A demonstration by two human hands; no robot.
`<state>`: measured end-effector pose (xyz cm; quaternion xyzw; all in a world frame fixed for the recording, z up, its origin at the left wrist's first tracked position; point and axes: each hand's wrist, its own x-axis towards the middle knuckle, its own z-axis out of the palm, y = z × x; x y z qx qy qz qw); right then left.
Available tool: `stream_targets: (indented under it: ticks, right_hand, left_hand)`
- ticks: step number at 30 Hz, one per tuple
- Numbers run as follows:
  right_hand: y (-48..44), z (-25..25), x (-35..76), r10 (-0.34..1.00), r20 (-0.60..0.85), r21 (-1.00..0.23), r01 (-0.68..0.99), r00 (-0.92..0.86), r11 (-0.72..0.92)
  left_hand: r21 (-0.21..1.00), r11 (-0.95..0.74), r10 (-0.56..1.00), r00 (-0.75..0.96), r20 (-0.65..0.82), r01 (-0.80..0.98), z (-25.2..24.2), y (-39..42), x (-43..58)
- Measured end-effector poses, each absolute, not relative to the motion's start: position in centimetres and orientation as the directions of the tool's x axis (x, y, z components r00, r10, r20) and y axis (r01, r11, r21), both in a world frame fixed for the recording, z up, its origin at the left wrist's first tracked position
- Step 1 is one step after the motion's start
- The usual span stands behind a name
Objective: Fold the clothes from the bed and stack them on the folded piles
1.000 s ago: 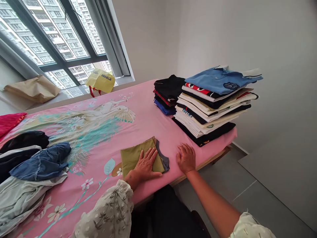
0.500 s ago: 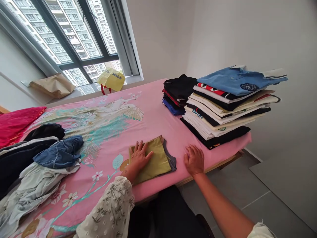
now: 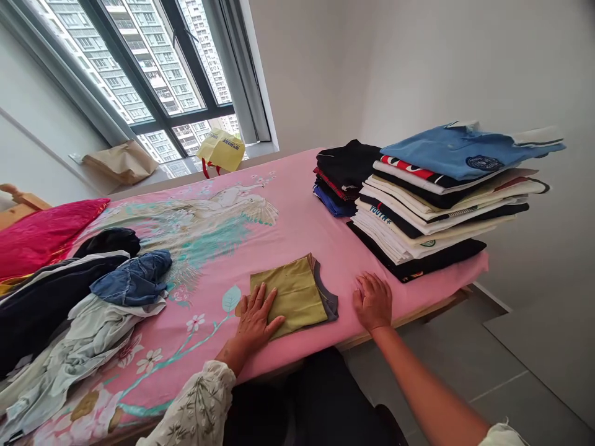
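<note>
A folded olive-green T-shirt with a grey neckband lies flat near the front edge of the bed. My left hand rests on its left side, fingers spread and palm down, gripping nothing. To the right of the shirt, my right hand leans on the pink sheet. Its fingers are loosely bent and slightly apart, and no object shows in it. Just beyond that hand rises a tall stack of folded shirts with a blue polo shirt on top.
A smaller pile of dark folded clothes sits behind the tall stack. Loose, crumpled garments cover the bed's left side beside a red pillow. A paper bag and a yellow bag stand by the window.
My left hand has slid toward the shirt's lower left, uncovering more of it. My right hand stays in place on the sheet. The view has shifted slightly left.
</note>
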<state>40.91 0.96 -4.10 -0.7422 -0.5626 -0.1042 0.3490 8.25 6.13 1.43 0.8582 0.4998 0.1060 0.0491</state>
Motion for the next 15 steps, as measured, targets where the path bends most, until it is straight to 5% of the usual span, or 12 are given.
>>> stream_targets:
  ticks: [3,6,9,15]
  right_hand:
    - [0.9,-4.1,40.9,0.769,0.54,-0.395,0.91,0.343,-0.129]
    - [1.0,-4.1,40.9,0.765,0.547,-0.399,0.909,0.34,-0.119]
    - [1.0,-4.0,40.8,0.76,0.554,-0.408,0.907,0.341,-0.11]
    - [1.1,-3.9,40.9,0.765,0.543,-0.427,0.898,0.348,-0.105]
  left_hand:
    - [0.544,-0.237,0.971,0.185,0.149,0.805,1.6,6.2,8.0]
    - [0.881,0.223,0.972,-0.164,-0.168,0.418,3.0,7.5,7.8]
    - [0.865,0.469,0.883,-0.111,-0.456,0.178,4.5,8.7,7.3]
    - [0.735,0.678,0.729,0.119,-0.675,0.017,6.1,9.7,7.9]
